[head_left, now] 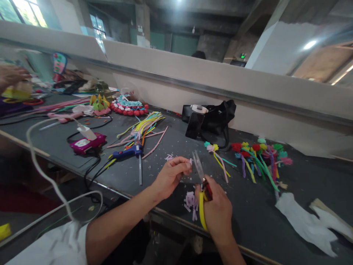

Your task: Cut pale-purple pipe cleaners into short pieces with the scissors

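My left hand (176,171) pinches a short lilac piece of pipe cleaner (191,161) between thumb and fingertips. In my right hand (219,211) is a pair of scissors (202,204) with yellow handles, its blades pointing up and away beside the left fingertips. Below, between the two hands and near the table's front edge, lies a pile of short lilac pieces (190,199). A few more lilac pieces (169,157) are on the dark table just beyond my left hand, among small scattered scraps.
Left of my hands are a blue glue gun (128,151), a bundle of long pipe cleaners (147,125) and a magenta power strip (87,143) with cables. Pipe-cleaner flowers (259,156) lie to the right, near white gloves (306,221). A black bag (220,121) and phone (194,125) rest behind. Another person's hand (12,75) is far left.
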The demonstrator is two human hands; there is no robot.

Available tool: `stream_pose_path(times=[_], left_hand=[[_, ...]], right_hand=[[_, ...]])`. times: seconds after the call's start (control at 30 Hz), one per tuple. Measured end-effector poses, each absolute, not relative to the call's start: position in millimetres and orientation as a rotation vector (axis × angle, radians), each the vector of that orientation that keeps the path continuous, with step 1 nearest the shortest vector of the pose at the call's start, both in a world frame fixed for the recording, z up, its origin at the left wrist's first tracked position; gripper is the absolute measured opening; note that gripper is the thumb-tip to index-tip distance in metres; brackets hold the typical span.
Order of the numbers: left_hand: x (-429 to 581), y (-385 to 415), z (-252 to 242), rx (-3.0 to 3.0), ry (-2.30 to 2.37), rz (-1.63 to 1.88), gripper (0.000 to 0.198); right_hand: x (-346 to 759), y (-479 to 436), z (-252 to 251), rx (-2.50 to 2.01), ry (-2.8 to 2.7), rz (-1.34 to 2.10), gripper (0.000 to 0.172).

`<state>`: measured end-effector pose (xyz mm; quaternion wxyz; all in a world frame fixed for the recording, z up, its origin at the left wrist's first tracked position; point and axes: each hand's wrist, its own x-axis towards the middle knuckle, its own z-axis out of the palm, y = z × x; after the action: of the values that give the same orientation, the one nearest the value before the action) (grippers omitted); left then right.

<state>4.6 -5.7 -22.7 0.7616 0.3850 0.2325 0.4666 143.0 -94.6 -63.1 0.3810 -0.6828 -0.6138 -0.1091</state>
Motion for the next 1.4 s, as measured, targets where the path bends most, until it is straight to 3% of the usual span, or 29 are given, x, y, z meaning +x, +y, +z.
stream_pose_path(times=[1.4], left_hand=[[2.8,-5.0,-25.0,0.876,0.528,1.137,0.006]], right_hand=[[138.1,-97.9,-62.9,-1.875,-1.695,-0.180,0.032]])
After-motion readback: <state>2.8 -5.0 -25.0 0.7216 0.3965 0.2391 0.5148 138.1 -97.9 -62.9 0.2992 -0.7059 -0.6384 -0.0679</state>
